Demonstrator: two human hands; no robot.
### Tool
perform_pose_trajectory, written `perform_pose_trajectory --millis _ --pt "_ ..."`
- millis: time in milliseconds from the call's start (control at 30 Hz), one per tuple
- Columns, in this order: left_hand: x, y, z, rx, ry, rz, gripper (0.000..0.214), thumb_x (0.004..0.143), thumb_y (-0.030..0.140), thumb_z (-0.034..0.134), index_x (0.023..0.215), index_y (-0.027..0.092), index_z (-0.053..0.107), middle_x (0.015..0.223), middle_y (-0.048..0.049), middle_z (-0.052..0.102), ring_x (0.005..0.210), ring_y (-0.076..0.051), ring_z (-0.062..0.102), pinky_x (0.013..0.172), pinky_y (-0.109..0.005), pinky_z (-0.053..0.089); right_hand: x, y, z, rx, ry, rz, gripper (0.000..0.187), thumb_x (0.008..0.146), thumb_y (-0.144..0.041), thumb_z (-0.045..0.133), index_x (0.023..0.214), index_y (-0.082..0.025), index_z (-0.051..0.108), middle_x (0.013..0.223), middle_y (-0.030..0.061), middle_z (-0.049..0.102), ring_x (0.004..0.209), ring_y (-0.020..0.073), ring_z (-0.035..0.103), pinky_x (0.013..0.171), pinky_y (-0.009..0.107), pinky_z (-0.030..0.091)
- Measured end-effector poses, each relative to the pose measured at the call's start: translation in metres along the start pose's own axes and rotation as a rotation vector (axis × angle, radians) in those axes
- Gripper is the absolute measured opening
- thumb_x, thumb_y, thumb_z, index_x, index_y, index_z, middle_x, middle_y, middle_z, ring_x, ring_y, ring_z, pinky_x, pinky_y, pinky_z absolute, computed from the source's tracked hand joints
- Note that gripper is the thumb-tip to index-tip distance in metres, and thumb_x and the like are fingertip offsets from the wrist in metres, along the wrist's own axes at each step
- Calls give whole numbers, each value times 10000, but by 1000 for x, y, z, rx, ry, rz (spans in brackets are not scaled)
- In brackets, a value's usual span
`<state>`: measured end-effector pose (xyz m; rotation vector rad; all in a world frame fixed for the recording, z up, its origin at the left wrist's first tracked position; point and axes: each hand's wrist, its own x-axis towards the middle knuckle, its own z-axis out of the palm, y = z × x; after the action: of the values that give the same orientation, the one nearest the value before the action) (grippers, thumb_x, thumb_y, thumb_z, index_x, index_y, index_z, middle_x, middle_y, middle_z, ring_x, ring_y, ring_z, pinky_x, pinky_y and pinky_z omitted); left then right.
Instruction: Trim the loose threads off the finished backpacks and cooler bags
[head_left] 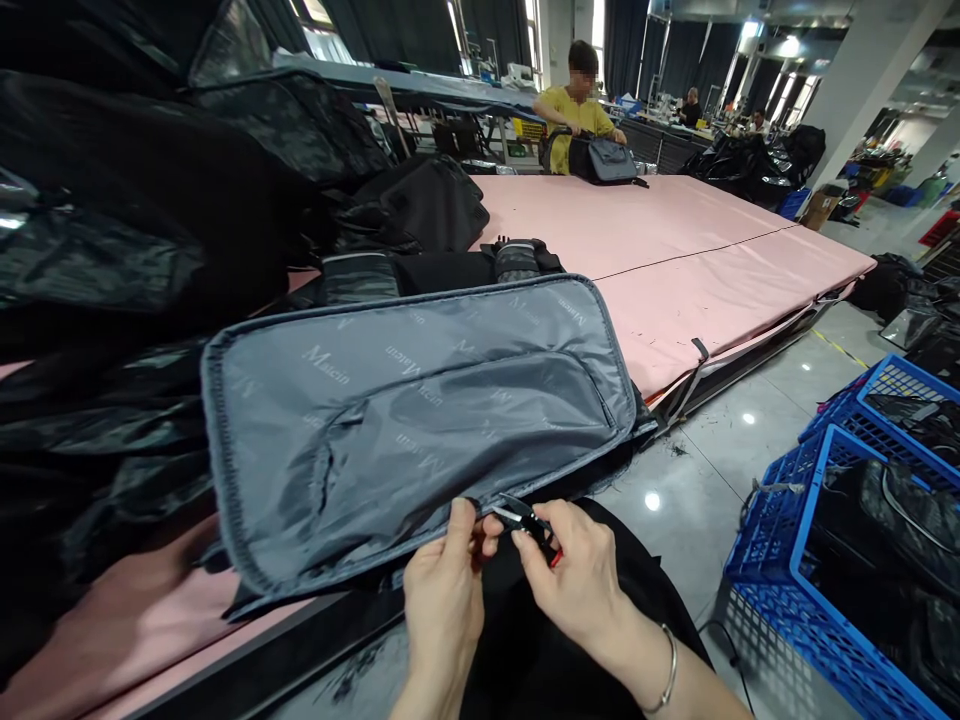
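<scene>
The grey-lined bag [442,400] lies spread out at the near edge of the pink table [675,250], lining up. The left hand [444,580] pinches its near rim between thumb and fingers. Just right of it, the right hand [579,570] is closed around small snips [521,517], blades at that rim. Dark bags [142,200] are heaped left; a blue crate [796,530] stands right; a person in yellow [559,105] handles another bag [611,160] far off.
</scene>
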<state>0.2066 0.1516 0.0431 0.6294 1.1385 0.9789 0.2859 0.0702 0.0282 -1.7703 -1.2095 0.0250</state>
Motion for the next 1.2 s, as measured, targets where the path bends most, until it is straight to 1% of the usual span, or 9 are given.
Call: perform_pose_trajectory --millis 167,433,500,600,700,767,867,1067,1200 --pt "-1 2 0 4 10 -9 581 264 589 844 485 131 563 460 20 553 449 -62 420 454 -173 377 0 1 0 -12 3 -33 175 894 -306 479 908 -171 590 732 23 640 604 141 590 556 230 432" --pt "0 0 -4 21 -44 6 573 366 599 830 514 147 511 460 32 517 468 -58 397 457 -160 352 -1 5 4 61 70 -29 166 884 -293 503 915 -154 588 739 43 652 615 145 609 555 228 466" --pt "0 1 -3 8 -58 -11 573 384 585 835 513 157 477 453 41 486 465 -56 376 447 -159 341 -2 8 7 113 96 -2 154 867 -289 532 916 -153 585 732 40 650 609 141 606 552 224 472" --pt "-2 4 -2 -20 -78 -42 577 411 562 841 515 169 432 440 52 442 458 -55 348 432 -158 324 -5 13 14 229 135 89 124 839 -275 576 899 -167 572 715 21 639 579 122 593 545 210 480" --pt "-3 6 -2 -49 -105 -65 572 425 524 856 529 174 415 446 56 430 454 -53 334 428 -159 321 -10 17 25 357 158 187 118 830 -278 597 882 -184 548 687 -3 620 543 105 575 522 196 481" --pt "-3 7 -2 -62 -120 -74 570 433 508 861 535 174 410 454 57 427 452 -50 328 424 -158 318 -13 19 32 394 170 213 125 839 -291 593 885 -189 538 658 -14 602 521 102 562 497 193 475" --pt "-2 7 -4 -65 -132 -78 578 442 515 856 527 173 398 457 58 417 452 -48 320 418 -157 310 -15 22 37 352 215 148 125 853 -286 580 913 -184 541 675 0 621 526 109 582 503 201 489" --pt "-1 5 -7 -37 -171 -46 567 475 528 839 516 172 399 467 53 411 461 -54 323 426 -168 309 -9 25 34 124 317 -128 157 892 -278 525 973 -155 580 725 58 686 603 158 670 561 232 542" --pt "0 5 -10 -15 -186 -24 576 480 539 832 481 171 388 473 42 409 467 -62 330 432 -190 308 -5 24 31 103 324 -174 158 911 -275 489 935 -161 596 707 65 700 638 173 692 591 244 559"
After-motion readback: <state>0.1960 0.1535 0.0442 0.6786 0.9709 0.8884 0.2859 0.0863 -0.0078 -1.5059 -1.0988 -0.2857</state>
